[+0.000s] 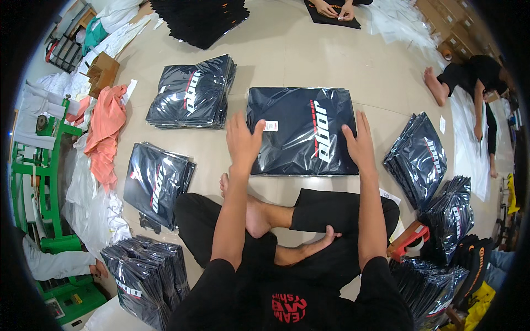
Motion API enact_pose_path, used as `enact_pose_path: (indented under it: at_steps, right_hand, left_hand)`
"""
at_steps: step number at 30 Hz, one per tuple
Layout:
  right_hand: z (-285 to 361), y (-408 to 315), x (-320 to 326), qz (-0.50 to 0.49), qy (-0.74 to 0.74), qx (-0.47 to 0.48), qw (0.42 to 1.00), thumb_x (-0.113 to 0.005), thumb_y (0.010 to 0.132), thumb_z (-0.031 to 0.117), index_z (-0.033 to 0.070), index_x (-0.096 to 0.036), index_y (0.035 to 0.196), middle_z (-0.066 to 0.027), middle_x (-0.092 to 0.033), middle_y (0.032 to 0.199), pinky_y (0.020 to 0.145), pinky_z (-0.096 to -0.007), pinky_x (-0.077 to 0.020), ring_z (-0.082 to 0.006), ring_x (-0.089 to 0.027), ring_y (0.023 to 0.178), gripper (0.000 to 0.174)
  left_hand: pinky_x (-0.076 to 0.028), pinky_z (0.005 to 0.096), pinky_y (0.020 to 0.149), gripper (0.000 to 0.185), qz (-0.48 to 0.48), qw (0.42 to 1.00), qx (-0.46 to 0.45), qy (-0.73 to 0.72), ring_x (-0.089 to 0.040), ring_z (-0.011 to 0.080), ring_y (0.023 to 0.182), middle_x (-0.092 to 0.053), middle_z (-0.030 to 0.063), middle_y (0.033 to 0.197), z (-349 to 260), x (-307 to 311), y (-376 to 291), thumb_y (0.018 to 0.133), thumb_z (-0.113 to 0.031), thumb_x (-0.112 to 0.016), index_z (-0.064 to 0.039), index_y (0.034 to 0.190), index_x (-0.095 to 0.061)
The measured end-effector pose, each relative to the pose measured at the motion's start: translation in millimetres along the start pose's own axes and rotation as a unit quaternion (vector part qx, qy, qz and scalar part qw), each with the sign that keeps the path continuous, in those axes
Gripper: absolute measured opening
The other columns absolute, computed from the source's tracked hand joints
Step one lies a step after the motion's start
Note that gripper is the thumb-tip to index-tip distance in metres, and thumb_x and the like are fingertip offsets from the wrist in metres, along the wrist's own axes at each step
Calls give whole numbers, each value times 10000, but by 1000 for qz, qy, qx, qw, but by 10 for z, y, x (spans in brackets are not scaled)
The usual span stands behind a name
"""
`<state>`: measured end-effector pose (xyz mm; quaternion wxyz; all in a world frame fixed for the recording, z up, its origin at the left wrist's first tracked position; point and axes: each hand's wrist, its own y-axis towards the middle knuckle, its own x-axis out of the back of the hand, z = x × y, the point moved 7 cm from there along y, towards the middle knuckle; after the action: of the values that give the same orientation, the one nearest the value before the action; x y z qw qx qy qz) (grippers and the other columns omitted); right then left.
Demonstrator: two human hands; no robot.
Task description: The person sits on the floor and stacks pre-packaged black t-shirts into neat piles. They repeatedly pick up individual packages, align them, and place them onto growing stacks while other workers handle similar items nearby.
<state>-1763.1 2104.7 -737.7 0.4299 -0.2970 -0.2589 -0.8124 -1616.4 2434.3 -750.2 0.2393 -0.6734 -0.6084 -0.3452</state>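
Before my crossed legs on the tiled floor lies a flat stack of dark folded garments in clear plastic bags [285, 145], with white and red lettering on top. My left hand [243, 142] is at the stack's left edge, fingers extended and thumb apart, near a small white label [271, 126]. At the right edge is my right hand [359, 142], its thumb over the plastic and its fingers pointing away from me. Neither hand grasps anything. Whether the palms press on the stack's sides cannot be told.
Bagged garment stacks stand at upper left [190, 93], left [157, 182], lower left [145, 277] and right [418, 159]. A red tape dispenser [408, 242] lies by my right knee. Co-workers sit ahead and at right; green machinery [54, 173] stands left.
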Motion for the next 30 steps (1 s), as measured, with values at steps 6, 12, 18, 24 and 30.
enact_pose_path:
  at_steps: [6, 12, 18, 24, 30]
  right_hand:
    - [524, 517, -577, 8, -242, 119, 963, -511, 1038, 525, 308, -528, 1545, -164, -407, 1648, 1216, -663, -241, -447, -312, 1533, 552]
    - [454, 560, -772, 21, -243, 101, 964, -483, 1042, 553, 338, -562, 1519, -147, -389, 1664, 1238, -657, -184, -433, -288, 1550, 529]
    - [420, 498, -811, 20, -247, 101, 963, -496, 1043, 536, 319, -575, 1510, -152, -384, 1665, 1230, -663, -195, -435, -303, 1539, 521]
    - [408, 520, -822, 30, -247, 93, 964, -505, 1043, 520, 310, -572, 1514, -164, -397, 1656, 1231, -666, -186, -433, -293, 1545, 521]
    - [410, 541, -869, 40, -235, 80, 968, -540, 1029, 498, 297, -595, 1497, -167, -402, 1652, 1234, -660, -177, -431, -298, 1543, 512]
  left_hand:
    - [-246, 656, 1208, 762, -29, 978, -162, 130, -293, 473, 1528, -385, 303, 1599, -872, -461, 304, 948, -648, -615, -164, 1531, -536]
    - [-146, 693, 1224, 765, 2, 969, -175, 174, -234, 485, 1550, -285, 300, 1660, -762, -683, 338, 944, -728, -551, -252, 1543, -535]
    - [-123, 676, 1238, 783, 38, 969, -150, 193, -194, 461, 1573, -269, 281, 1675, -753, -724, 318, 948, -742, -528, -269, 1570, -496]
    - [-131, 673, 1236, 762, 14, 972, -158, 175, -211, 460, 1566, -298, 282, 1660, -790, -739, 316, 932, -710, -591, -263, 1547, -530]
    - [-159, 676, 1223, 747, 15, 972, -156, 176, -248, 477, 1546, -331, 294, 1637, -754, -748, 336, 926, -691, -617, -254, 1528, -553]
